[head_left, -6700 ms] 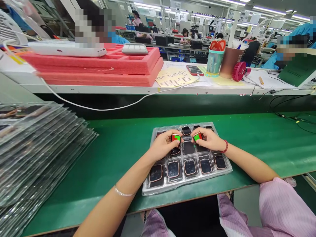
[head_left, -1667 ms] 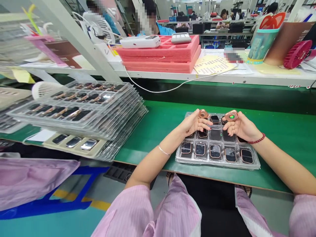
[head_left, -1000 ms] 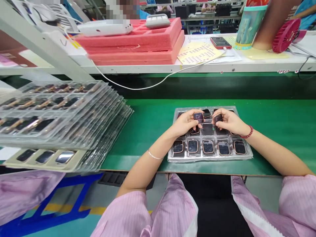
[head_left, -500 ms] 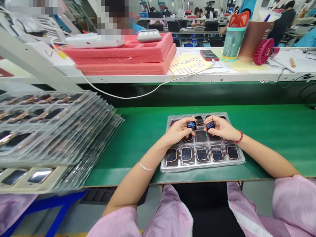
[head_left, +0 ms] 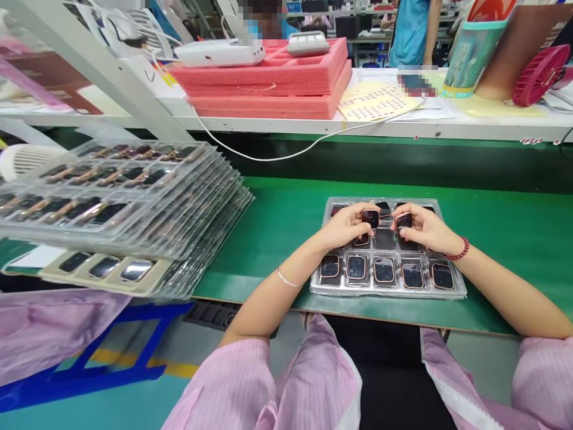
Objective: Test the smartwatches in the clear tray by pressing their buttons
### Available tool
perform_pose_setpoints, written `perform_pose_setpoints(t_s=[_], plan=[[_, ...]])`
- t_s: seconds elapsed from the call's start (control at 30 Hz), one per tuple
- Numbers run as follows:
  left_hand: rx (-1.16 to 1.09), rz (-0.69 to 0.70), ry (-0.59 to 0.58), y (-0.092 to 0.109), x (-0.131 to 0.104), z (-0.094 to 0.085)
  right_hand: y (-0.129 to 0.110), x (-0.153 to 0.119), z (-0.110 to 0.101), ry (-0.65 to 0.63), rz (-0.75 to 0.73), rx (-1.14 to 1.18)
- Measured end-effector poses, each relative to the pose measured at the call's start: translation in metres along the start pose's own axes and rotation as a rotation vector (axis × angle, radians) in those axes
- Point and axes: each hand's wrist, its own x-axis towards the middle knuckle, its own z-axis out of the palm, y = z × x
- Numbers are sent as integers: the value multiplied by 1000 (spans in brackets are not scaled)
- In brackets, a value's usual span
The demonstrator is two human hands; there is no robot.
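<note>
While hands (head_left: 347, 227) grip: watches (head_left: 370, 217) above tray (head_left: 389, 292).

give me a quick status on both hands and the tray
Left hand and right hand each grip one rose-gold-rimmed watch body. Both above clear plastic tray, front row filled. Nothing in the way.

Blue watch screens (head_left: 370, 217) now dark
</note>
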Motion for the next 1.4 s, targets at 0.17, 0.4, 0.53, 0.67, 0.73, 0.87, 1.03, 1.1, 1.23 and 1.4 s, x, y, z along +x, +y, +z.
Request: perform_pose_setpoints(t_s=[0.17,0.4,0.53,0.67,0.73,0.87,1.03,1.1,1.23,1.4], plan=[[2,-5,4,-3,1,-1,-1,1,0,-12,28,-32],[21,-5,-2,-3,2,-2,0,2,0,-18,-27,-44],[28,-10,0,-2,1,-1,0,2,0,-34,-13,-46],[38,-5,5,-2,0,0,-1,1,0,-24,-11,-47],[38,-2,6,-2,0,0,-2,1,0,-17,-11,-45],[41,-3,4,-1,0,-1,-3,1,1,-10,33,-38],[26,-1,-4,-1,-1,-1,-2,1,0,-10,14,-47],[16,3,-9,-1,0,-1,-2,1,0,-12,5,-54],[18,-2,-7,-1,-1,-1,-3,1,0,-27,9,-49],[25,-2,-12,-1,-1,0,-4,1,0,-33,14,-55]])
